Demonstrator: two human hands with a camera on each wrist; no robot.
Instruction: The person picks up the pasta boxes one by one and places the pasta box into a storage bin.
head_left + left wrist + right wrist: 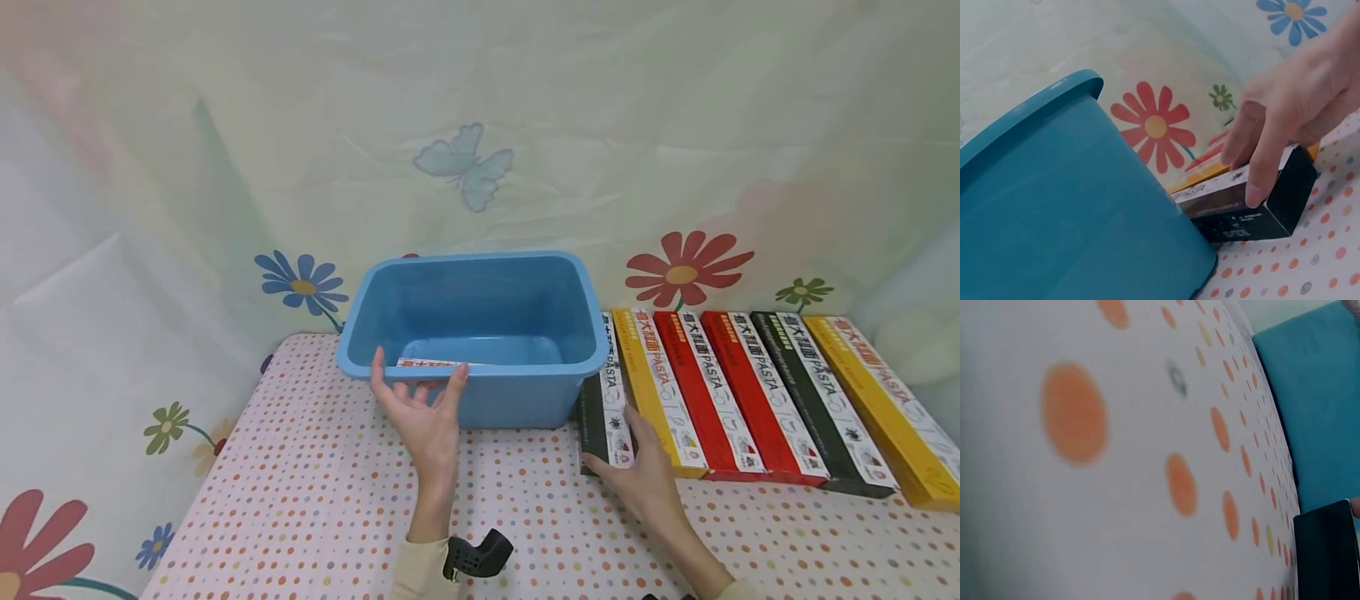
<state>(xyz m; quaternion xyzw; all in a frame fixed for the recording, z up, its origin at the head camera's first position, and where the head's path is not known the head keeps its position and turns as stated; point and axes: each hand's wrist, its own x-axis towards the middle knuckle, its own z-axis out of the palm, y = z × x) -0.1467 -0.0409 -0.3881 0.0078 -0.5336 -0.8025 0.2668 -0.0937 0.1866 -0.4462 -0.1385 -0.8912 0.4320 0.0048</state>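
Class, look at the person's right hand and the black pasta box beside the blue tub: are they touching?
Touching. In the left wrist view the right hand lies on the black pasta box, fingertips curled over its top edge and side. The head view agrees.

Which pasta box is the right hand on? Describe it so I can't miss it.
Start at the blue tub mid-table. A row of long pasta boxes lies to its right. The right hand grips the black box touching the tub, leftmost in the row, beside a yellow one.
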